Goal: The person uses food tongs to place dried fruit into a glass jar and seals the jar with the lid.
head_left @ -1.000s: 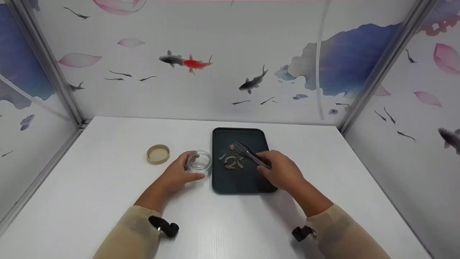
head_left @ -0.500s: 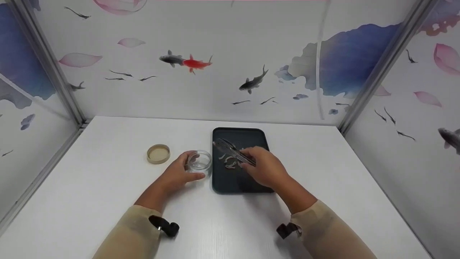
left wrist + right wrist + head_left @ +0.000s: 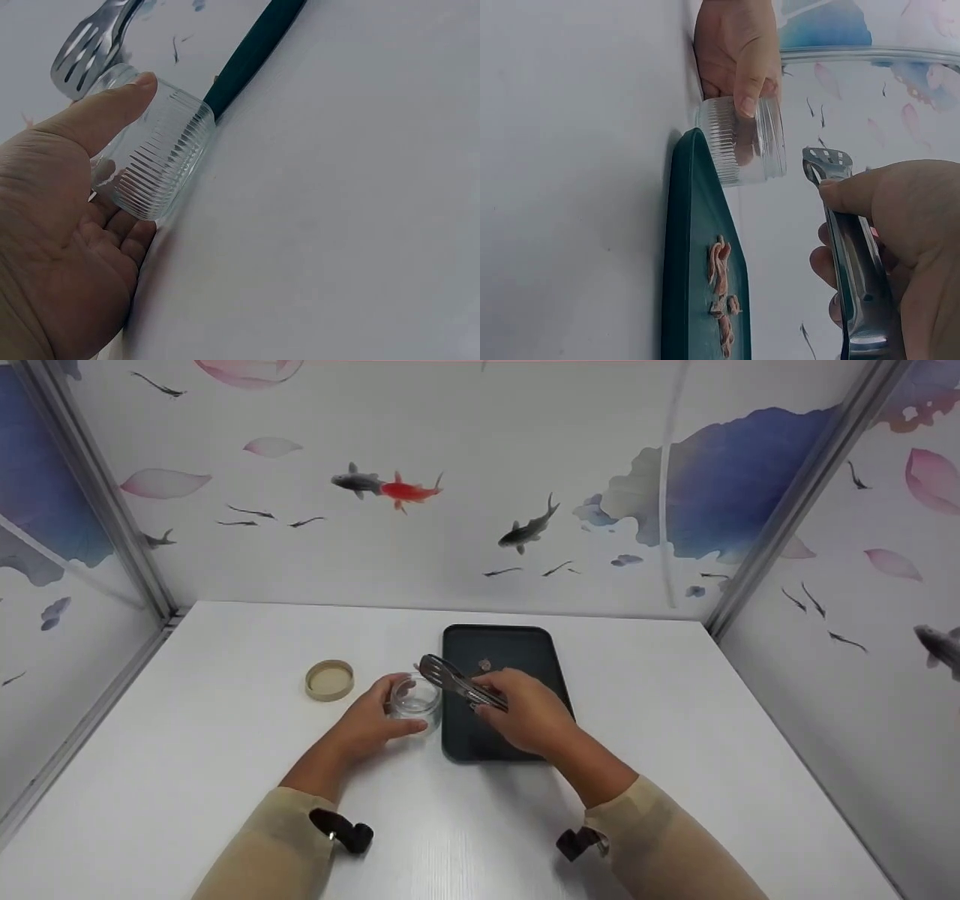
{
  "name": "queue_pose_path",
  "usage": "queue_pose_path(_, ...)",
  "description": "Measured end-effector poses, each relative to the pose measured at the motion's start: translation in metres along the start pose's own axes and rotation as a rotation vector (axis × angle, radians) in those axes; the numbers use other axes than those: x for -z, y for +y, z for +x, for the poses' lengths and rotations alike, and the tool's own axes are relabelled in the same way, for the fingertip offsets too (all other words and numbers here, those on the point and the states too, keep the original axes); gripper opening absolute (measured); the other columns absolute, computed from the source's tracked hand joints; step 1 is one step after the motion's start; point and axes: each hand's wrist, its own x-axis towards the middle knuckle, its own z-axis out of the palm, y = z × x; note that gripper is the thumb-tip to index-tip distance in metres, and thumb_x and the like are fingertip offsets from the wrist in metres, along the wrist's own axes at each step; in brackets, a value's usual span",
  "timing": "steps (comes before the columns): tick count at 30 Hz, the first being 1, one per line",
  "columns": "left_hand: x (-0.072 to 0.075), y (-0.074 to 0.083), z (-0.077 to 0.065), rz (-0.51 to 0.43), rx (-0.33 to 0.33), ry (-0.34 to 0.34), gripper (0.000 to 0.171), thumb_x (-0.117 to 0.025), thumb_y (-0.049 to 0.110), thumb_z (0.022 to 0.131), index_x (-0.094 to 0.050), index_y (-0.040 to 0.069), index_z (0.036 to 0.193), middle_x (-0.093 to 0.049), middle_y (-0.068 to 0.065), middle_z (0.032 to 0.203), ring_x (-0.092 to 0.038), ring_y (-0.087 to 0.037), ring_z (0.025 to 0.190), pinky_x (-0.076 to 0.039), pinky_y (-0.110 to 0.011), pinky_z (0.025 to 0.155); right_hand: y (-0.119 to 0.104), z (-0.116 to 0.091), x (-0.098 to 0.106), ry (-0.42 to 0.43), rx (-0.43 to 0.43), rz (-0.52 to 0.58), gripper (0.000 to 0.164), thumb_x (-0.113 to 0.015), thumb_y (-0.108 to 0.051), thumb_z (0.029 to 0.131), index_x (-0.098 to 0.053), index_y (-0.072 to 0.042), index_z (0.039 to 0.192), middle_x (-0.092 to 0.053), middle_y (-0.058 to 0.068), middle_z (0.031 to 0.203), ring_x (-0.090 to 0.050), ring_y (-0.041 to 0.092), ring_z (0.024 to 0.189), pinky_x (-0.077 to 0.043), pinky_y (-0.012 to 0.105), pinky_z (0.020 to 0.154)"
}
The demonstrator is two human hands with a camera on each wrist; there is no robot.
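My left hand [image 3: 369, 721] grips a clear ribbed glass jar [image 3: 169, 154], its thumb on one side and fingers on the other. The jar stands upright and lidless on the table, close to the left edge of the dark green tray [image 3: 469, 744]. Metal tongs [image 3: 459, 684] with slotted heads are held in my right hand [image 3: 531, 714]. Their heads reach over the jar's mouth, above the rim. A small pinkish bit shows at the tips in the head view, too small to identify. Several brownish-pink strips [image 3: 718, 274], like sliced meat, lie on the tray, largely hidden in the head view.
A round gold-coloured lid [image 3: 330, 680] lies on the white table [image 3: 247, 675], left of the jar. Panels printed with fish and petals [image 3: 166, 484] stand at the back and sides. Metal posts [image 3: 97, 495] frame the corners.
My right hand has carried the tongs leftward from above the strips, across the tray's left edge, to the jar's mouth. My left hand and the jar have stayed in place.
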Motion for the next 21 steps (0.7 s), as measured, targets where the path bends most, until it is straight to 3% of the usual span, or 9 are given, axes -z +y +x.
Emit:
queue_pose_path(16, 0.0005, -0.0005, -0.0005, 0.007, -0.023, 0.004, 0.094, -0.092, 0.037, 0.085, -0.040, 0.022, 0.162, -0.050, -0.006, 0.166, -0.048, -0.035, 0.154, -0.036, -0.056, 0.128, -0.0063, -0.0015, -0.0022, -0.036, 0.015, -0.021, 0.045, -0.079, -0.033, 0.099, -0.069, -0.035, 0.143, -0.068, -0.010, 0.115, -0.062, 0.011, 0.099, -0.057, 0.038, 0.089)
queue_pose_path(21, 0.0019, 0.0001, -0.0012, 0.031, -0.033, -0.002, 0.095, -0.091, 0.041, 0.086, -0.039, 0.023, 0.163, -0.048, -0.005, 0.167, -0.046, -0.036, 0.155, -0.035, -0.058, 0.128, -0.0056, -0.0016, -0.0024, -0.030, 0.033, -0.026, 0.057, -0.081, -0.042, 0.096, -0.063, -0.033, 0.149, -0.069, -0.003, 0.125, -0.065, 0.015, 0.103, -0.057, 0.041, 0.090)
